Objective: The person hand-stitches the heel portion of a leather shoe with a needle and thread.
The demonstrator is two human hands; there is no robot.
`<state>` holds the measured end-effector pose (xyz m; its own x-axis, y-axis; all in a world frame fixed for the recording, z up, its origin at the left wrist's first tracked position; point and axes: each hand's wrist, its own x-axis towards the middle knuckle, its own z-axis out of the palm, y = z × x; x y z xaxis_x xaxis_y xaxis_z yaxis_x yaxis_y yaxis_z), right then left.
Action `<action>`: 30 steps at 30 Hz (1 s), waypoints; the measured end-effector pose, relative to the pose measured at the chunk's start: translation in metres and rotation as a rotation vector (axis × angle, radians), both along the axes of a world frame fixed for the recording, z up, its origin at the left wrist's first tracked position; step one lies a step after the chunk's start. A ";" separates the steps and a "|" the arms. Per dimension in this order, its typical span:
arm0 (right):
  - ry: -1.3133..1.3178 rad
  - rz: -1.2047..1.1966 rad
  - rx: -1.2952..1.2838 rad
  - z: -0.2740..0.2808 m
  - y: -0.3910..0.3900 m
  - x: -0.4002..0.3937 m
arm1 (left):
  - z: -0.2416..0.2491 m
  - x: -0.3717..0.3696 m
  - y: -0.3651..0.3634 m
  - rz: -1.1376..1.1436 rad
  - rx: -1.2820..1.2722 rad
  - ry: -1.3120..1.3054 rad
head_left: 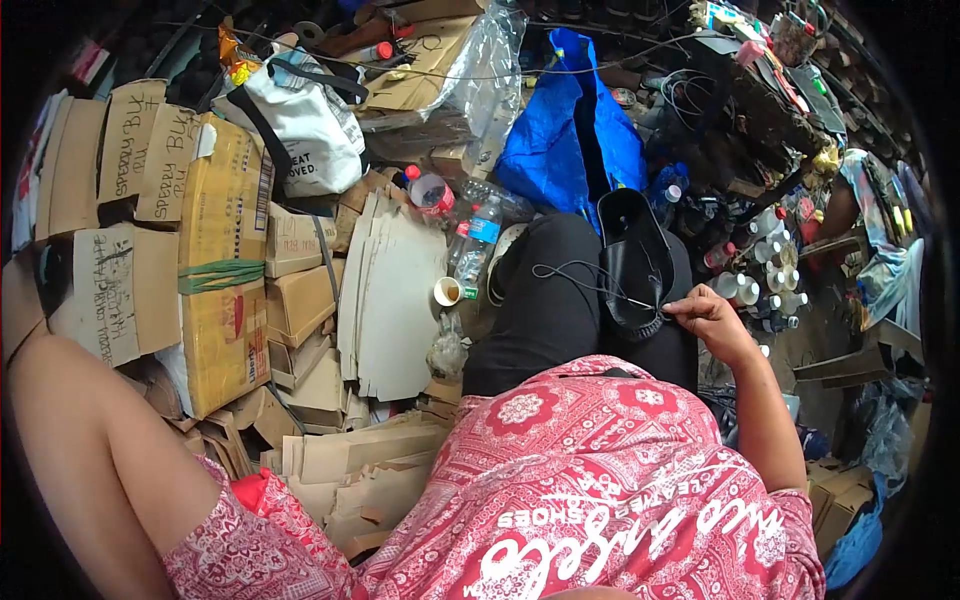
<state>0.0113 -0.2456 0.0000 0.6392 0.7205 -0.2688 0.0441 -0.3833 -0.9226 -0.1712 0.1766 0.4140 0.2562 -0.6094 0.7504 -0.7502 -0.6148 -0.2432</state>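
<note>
A black shoe (636,262) rests across my dark-trousered thighs, its open end pointing away from me. My right hand (706,312) is at the near right edge of the shoe, thumb and fingertips pinched on a thin needle-like piece that lies over the shoe. A dark thread (568,268) loops out over my thigh to the left of the shoe. At the left edge of the view my left arm is bent, with its hand outside the picture.
Cardboard boxes (222,300) and flattened cardboard (395,300) lie to the left. A blue bag (560,130) stands beyond my knees. Plastic bottles (483,235) and a paper cup (447,291) are left of my legs; several more bottles (770,250) are at the right.
</note>
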 end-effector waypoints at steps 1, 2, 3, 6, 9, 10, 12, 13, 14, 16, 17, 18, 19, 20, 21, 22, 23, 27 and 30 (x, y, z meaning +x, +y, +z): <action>0.014 -0.011 -0.014 0.000 0.001 0.000 | 0.000 0.001 0.000 0.003 0.003 -0.002; 0.031 -0.029 -0.035 -0.001 -0.002 -0.002 | -0.002 0.003 0.000 -0.001 -0.001 -0.001; -0.045 0.007 -0.038 -0.001 -0.003 0.000 | -0.008 0.007 0.001 -0.009 -0.016 0.000; -0.234 0.139 0.075 -0.016 -0.002 0.009 | -0.057 0.026 0.000 -0.045 -0.159 0.042; -0.290 0.198 0.055 -0.015 0.000 0.010 | -0.144 0.072 -0.024 -0.181 -0.412 0.101; -0.275 0.155 -0.022 -0.011 -0.001 0.007 | -0.165 0.086 -0.037 -0.228 -0.479 0.104; -0.178 0.112 -0.047 -0.012 -0.003 0.006 | -0.183 0.103 -0.058 -0.284 -0.543 0.092; -0.182 0.105 -0.046 -0.014 -0.004 0.008 | -0.186 0.111 -0.067 -0.308 -0.551 0.087; -0.170 0.095 -0.046 -0.016 -0.003 0.005 | -0.190 0.119 -0.072 -0.332 -0.562 0.097; -0.162 0.058 -0.054 -0.014 -0.004 0.003 | -0.194 0.130 -0.082 -0.360 -0.573 0.107; -0.141 0.061 -0.040 -0.016 -0.004 0.002 | -0.194 0.133 -0.084 -0.365 -0.571 0.108; -0.121 0.068 -0.022 -0.019 -0.002 0.003 | -0.194 0.135 -0.085 -0.365 -0.565 0.107; -0.081 0.054 -0.003 -0.020 -0.002 0.003 | -0.193 0.137 -0.086 -0.366 -0.559 0.107; -0.083 0.049 -0.003 -0.020 -0.002 0.003 | -0.193 0.138 -0.088 -0.367 -0.557 0.108; -0.097 0.053 0.004 -0.021 -0.002 0.003 | -0.196 0.140 -0.089 -0.366 -0.559 0.112; -0.108 0.053 0.006 -0.022 -0.003 0.002 | -0.200 0.142 -0.091 -0.368 -0.566 0.120; -0.102 0.046 -0.004 -0.019 -0.002 0.001 | -0.205 0.144 -0.094 -0.369 -0.575 0.127; -0.111 0.050 -0.025 -0.012 -0.004 -0.002 | -0.220 0.155 -0.107 -0.390 -0.608 0.153; -0.120 0.068 0.002 -0.014 -0.001 0.001 | -0.217 0.157 -0.105 -0.374 -0.587 0.139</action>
<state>0.0123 -0.2466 -0.0136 0.6163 0.7638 -0.1919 0.1803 -0.3740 -0.9097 -0.0138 0.0719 0.1970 0.2258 -0.1797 0.9575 -0.9366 -0.3103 0.1626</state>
